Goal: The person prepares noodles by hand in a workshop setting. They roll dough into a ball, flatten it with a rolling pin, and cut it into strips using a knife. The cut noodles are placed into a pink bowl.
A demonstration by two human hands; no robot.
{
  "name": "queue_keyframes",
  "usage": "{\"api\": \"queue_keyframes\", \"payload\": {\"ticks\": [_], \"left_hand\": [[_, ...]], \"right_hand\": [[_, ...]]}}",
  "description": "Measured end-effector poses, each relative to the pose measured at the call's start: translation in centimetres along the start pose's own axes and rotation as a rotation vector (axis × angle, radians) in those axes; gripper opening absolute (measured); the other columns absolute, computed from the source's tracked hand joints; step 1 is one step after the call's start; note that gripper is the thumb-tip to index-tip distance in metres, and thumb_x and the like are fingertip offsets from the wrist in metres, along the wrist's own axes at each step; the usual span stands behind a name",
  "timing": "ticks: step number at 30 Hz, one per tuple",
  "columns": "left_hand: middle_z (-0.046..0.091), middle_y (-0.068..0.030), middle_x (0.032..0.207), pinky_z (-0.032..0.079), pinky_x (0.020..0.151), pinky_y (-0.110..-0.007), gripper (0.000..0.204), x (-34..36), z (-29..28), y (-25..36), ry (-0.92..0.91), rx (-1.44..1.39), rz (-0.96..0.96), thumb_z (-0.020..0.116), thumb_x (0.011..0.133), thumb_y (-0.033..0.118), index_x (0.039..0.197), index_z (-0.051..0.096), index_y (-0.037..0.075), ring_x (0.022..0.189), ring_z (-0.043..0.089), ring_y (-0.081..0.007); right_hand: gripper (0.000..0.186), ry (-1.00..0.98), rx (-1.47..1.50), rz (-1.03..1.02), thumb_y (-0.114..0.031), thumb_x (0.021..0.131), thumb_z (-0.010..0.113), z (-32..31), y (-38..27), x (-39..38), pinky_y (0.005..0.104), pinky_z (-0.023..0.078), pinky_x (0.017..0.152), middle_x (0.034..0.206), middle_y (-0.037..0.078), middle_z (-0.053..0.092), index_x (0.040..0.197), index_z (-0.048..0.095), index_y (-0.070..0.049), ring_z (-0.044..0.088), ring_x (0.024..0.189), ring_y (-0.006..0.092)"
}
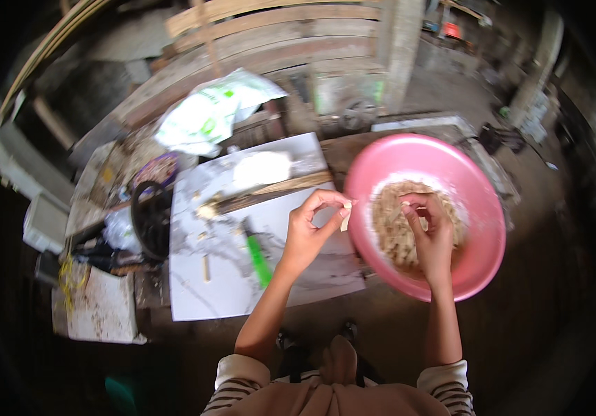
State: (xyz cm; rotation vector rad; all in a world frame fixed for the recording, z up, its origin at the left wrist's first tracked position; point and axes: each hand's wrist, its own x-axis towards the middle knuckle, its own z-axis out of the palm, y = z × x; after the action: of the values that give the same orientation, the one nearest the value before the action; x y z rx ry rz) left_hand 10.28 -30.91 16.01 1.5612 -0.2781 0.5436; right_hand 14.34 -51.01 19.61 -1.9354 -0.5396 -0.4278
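My left hand (309, 225) is beside the near-left rim of a pink basin (481, 208), with thumb and fingertips pinching a short pale strip of dough (346, 218). Over the basin, my right hand (434, 229) pinches a small pale dough piece (406, 205) between thumb and fingers. Inside the basin lie many floury dough pieces (391, 229), with white flour on the wall around them. To the left, a white marble-patterned board (298, 260) carries a knife with a green handle (258, 261), a thin dough strip (206, 268), a dough lump (207, 211) and a flour heap (263, 168).
A dark wooden stick (270, 192) crosses the board beside the flour. Behind the board lies a white and green plastic bag (218, 111). On the left are a black wheel-shaped object (151, 220) and a clear plastic bag (122, 230). Wooden planks (277, 35) stand at the back.
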Motion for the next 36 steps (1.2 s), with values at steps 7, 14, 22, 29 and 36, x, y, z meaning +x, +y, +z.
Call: {"api": "queue_keyframes", "payload": {"ticks": [7, 14, 22, 29, 36], "left_hand": [[0.066, -0.0049, 0.091, 0.052, 0.079, -0.026, 0.02, 3.8, 13.2, -3.7, -0.255, 0.103, 0.063, 0.071, 0.079, 0.0, 0.097, 0.061, 0.002, 0.083, 0.063, -0.0108], [0.068, -0.0072, 0.094, 0.055, 0.077, -0.028, 0.018, 4.2, 16.5, -6.7, -0.521, 0.431, -0.166, 0.07, 0.081, 0.008, 0.096, 0.062, 0.005, 0.085, 0.067, -0.0156], [0.068, -0.0105, 0.092, 0.056, 0.077, -0.031, 0.021, 5.7, 14.9, -6.3, -0.317, 0.504, -0.104, 0.067, 0.08, 0.001, 0.101, 0.063, 0.003, 0.087, 0.068, -0.019], [0.059, -0.0062, 0.089, 0.053, 0.074, -0.025, 0.017, -0.6, 7.4, 0.0, 0.194, 0.508, -0.085, 0.07, 0.076, -0.005, 0.091, 0.065, 0.002, 0.08, 0.061, -0.0133], [0.052, -0.0034, 0.094, 0.054, 0.071, -0.024, 0.021, -11.5, -6.4, 1.6, 0.637, 0.553, -0.221, 0.07, 0.075, -0.009, 0.091, 0.064, 0.004, 0.078, 0.055, -0.0089]], "right_hand": [[0.01, 0.023, -0.242, 0.149, -0.006, 0.081, 0.067, -12.1, 8.1, -0.2, 0.0307, 0.046, 0.056, 0.078, 0.012, 0.06, 0.088, 0.061, 0.0, 0.06, 0.065, 0.0191], [0.012, -0.326, -0.315, 0.291, -0.009, 0.082, 0.065, -13.8, 13.4, -1.0, 0.041, 0.05, 0.07, 0.088, 0.016, 0.066, 0.089, 0.063, 0.0, 0.064, 0.078, 0.0328], [0.016, -0.247, -0.354, 0.197, -0.009, 0.086, 0.057, -12.0, 14.3, 1.8, 0.0456, 0.049, 0.075, 0.097, 0.018, 0.064, 0.099, 0.064, -0.002, 0.063, 0.084, 0.0389], [0.01, -0.148, -0.101, -0.007, -0.003, 0.087, 0.057, -7.1, 3.6, 1.3, 0.0399, 0.049, 0.066, 0.088, 0.016, 0.063, 0.095, 0.061, -0.001, 0.063, 0.076, 0.033], [0.008, -0.615, 0.276, -0.117, -0.005, 0.087, 0.059, 10.7, -2.2, -3.3, 0.0373, 0.049, 0.064, 0.086, 0.014, 0.063, 0.094, 0.061, -0.003, 0.063, 0.07, 0.0291]]}}
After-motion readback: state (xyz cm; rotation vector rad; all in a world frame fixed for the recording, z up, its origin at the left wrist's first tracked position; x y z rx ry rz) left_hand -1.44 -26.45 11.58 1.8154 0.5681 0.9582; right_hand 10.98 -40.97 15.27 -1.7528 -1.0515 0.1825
